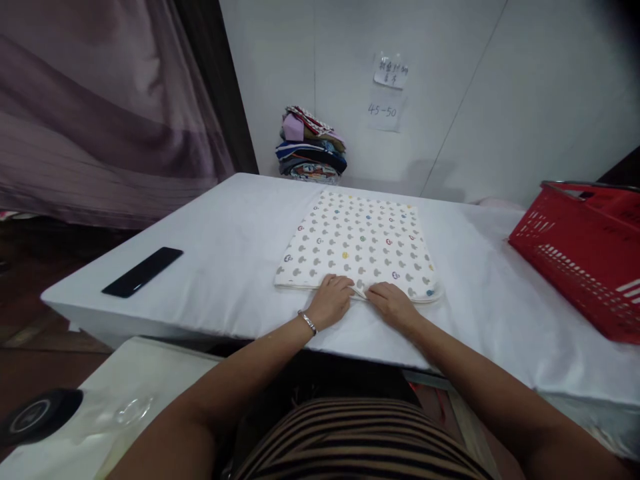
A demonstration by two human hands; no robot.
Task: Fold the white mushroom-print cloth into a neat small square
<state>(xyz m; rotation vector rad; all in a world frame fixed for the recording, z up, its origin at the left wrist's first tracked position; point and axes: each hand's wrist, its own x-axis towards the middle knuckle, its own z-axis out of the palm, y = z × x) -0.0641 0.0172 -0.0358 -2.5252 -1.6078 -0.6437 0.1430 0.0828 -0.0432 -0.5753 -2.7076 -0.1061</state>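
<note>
A white cloth [360, 233] printed with small grey and coloured mushroom-like shapes lies flat, folded in layers, on the white-covered table [225, 247]. At the middle of its near edge, my left hand [331, 299] has its fingers closed on the fabric; a silvery bracelet circles that wrist. Just to the right, my right hand [393, 305] pinches the same edge. Between the two hands the edge is slightly lifted and bunched. The fingertips are partly hidden by the hands and fabric.
A black phone-like slab [143, 272] lies at the table's left. Folded fabrics [313, 147] are stacked at the back by the wall, which bears paper notes [390, 72]. A red basket [580, 260] stands on the right. A white surface [145, 373] with a dark object [43, 415] is at lower left.
</note>
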